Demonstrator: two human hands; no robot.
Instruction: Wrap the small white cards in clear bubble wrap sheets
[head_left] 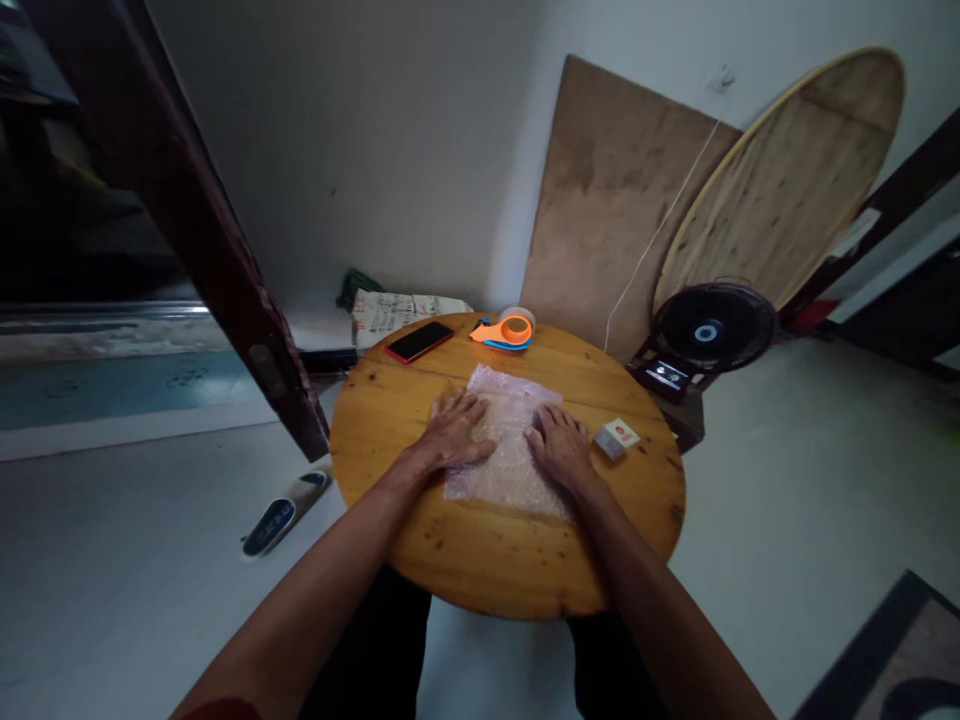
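A sheet of clear bubble wrap (511, 462) lies flat on the round wooden table (480, 565). My left hand (456, 430) rests on its left side, fingers spread and palm down. On the right side of the sheet lies my right hand (561, 445), also flat with the fingers apart. Close to the right hand, but apart from it, sits a small white and grey box (616, 437). Beyond the sheet stands an orange and blue tape dispenser (504, 331) with a roll of tape. A phone with a red edge (420, 342) lies at the back left.
A black fan (709, 330) stands right of the table, before a leaning round wooden board (787, 170) and a brown panel (611, 190). A printed sack (401, 310) lies behind the table. One slipper (285, 515) is on the floor at left, near a dark door frame (217, 240).
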